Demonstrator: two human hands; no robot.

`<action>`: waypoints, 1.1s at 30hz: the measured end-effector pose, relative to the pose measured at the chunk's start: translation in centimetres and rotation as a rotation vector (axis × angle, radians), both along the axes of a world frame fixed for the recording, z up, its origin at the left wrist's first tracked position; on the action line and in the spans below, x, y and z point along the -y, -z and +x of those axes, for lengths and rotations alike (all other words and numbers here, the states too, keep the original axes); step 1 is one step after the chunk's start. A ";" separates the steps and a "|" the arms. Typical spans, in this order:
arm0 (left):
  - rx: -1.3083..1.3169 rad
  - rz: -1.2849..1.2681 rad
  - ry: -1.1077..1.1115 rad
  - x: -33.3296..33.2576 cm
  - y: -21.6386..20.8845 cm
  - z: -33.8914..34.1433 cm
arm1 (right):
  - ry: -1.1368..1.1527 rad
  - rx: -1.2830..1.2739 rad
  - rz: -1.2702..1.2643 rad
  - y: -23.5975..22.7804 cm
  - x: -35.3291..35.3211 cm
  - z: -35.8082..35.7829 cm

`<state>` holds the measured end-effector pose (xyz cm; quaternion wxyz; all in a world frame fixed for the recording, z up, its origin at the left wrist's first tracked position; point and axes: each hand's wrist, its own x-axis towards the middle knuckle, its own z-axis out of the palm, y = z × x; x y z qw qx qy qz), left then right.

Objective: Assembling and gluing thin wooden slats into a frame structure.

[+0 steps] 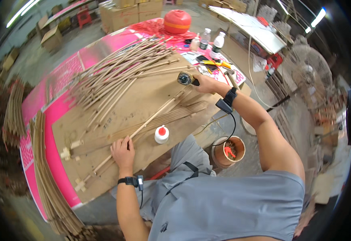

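Note:
My right hand point(206, 84) is wrapped round the handle of what looks like a nail gun point(184, 78), its round dark end facing up. The tool is over the far end of a long thin wooden stick point(145, 123) lying slantwise across the board. My left hand point(123, 152) bends over the stick nearer its lower end and presses it down. A small wooden cross-shaped block point(80, 184) sits at that lower end. Another block point(65, 154) lies just beyond it. Flat wooden strips point(175, 115) lie beside the stick, next to a white bottle with a red cap point(161, 134).
A heap of wooden sticks point(115, 70) covers the far side of the brown board point(139, 94). Bundled strips point(49, 172) hang over the left edge. Bottles point(217, 44), yellow-handled tools point(219, 63) and a red ball-shaped bundle point(177, 22) stand behind. A bucket point(239, 150) and fan point(307, 74) are at right.

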<state>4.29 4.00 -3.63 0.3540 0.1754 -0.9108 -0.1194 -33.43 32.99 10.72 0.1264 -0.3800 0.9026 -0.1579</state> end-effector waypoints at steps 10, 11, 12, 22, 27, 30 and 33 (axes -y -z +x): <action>0.174 -0.192 -0.086 -0.1 0.0 -0.3 | 0.286 -0.146 0.010 9.1 -6.1 -3.2; 0.215 -0.180 -0.132 -0.4 -0.1 -0.4 | 0.298 -0.192 -0.013 9.8 -6.0 -3.3; 0.258 -0.169 -0.180 -0.6 -0.2 -0.3 | 0.310 -0.233 -0.035 10.5 -5.6 -3.1; 0.298 -0.123 -0.309 -2.6 -0.6 0.9 | -0.006 -0.667 -0.786 9.5 -7.4 5.2; 0.322 -0.095 -0.301 -2.8 -0.3 0.4 | -0.422 -0.145 -0.635 13.9 -12.6 12.6; 0.288 -0.125 -0.305 -2.8 -0.5 0.8 | -0.333 0.054 -0.525 15.9 -14.4 14.6; 0.276 -0.125 -0.298 -2.6 -0.5 0.6 | -0.150 0.215 -0.370 17.3 -15.9 14.5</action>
